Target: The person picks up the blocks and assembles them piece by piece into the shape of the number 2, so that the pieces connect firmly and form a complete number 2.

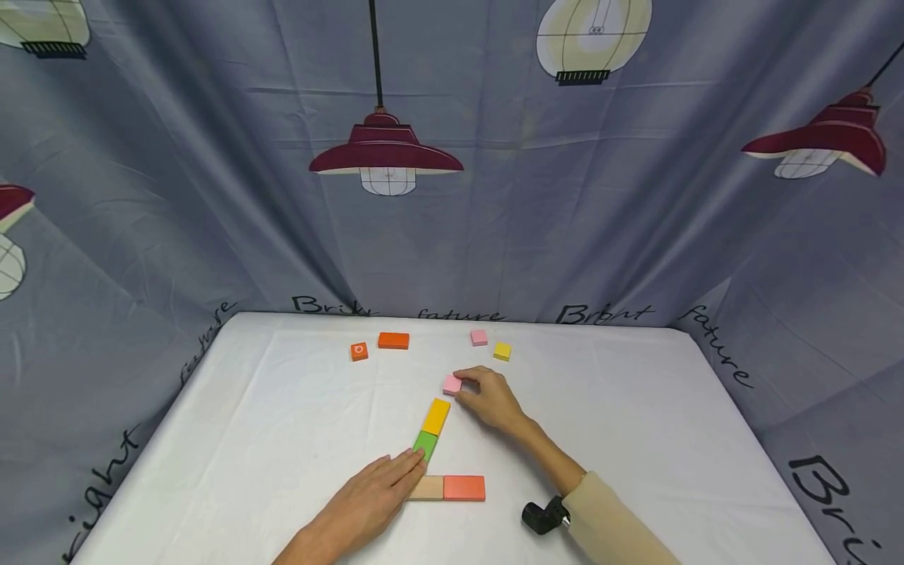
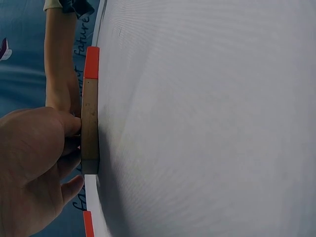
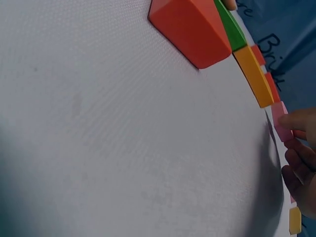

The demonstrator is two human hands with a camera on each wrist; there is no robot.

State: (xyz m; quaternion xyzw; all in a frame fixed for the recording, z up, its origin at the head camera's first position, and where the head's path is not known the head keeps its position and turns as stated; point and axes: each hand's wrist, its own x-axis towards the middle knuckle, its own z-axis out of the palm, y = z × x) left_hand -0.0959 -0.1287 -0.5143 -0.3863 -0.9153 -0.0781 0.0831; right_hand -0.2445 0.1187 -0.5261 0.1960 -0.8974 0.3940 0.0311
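Note:
My right hand (image 1: 494, 404) pinches a small pink block (image 1: 450, 384) between thumb and fingers, just beyond the far end of a slanted row. That row has a yellow-orange block (image 1: 436, 417) end to end with a green block (image 1: 427, 439). My left hand (image 1: 374, 496) lies with its fingers extended, fingertips at the green block. It covers the left end of a plain wooden block (image 1: 428, 488). A red-orange block (image 1: 464, 488) joins the wooden block's right end. The left wrist view shows the wooden block (image 2: 90, 123) from its side, beside the fingers.
Toward the back of the white-covered table (image 1: 600, 408) lie a small orange block (image 1: 359, 351), a longer orange block (image 1: 393, 340), another pink block (image 1: 479, 337) and a small yellow block (image 1: 502, 351). A grey printed curtain (image 1: 452, 243) surrounds the table.

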